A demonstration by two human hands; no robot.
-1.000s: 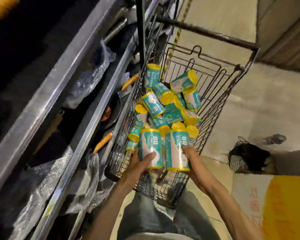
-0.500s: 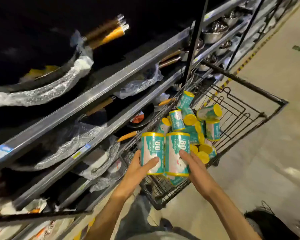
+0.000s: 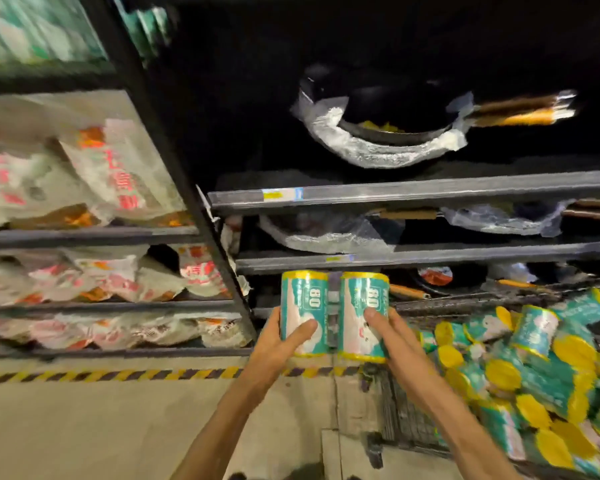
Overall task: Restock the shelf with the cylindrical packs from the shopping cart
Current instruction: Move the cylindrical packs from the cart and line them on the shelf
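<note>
While each hand, left [image 3: 274, 344] and right [image 3: 394, 337], grips one upright pack [image 3: 303, 311], the shelf [image 3: 413, 190] sits above them.

Two packs side by side in front of the shelf: left hand [image 3: 274, 351] on the left pack [image 3: 303, 311], right hand [image 3: 397, 341] on the right pack [image 3: 362, 315]. Cart [image 3: 406, 420] sits off to the right with loose packs [image 3: 520, 368] piled in it, bagged goods [image 3: 94, 174] on shelves to the left, a wrapped pan [image 3: 378, 133] up above
</note>
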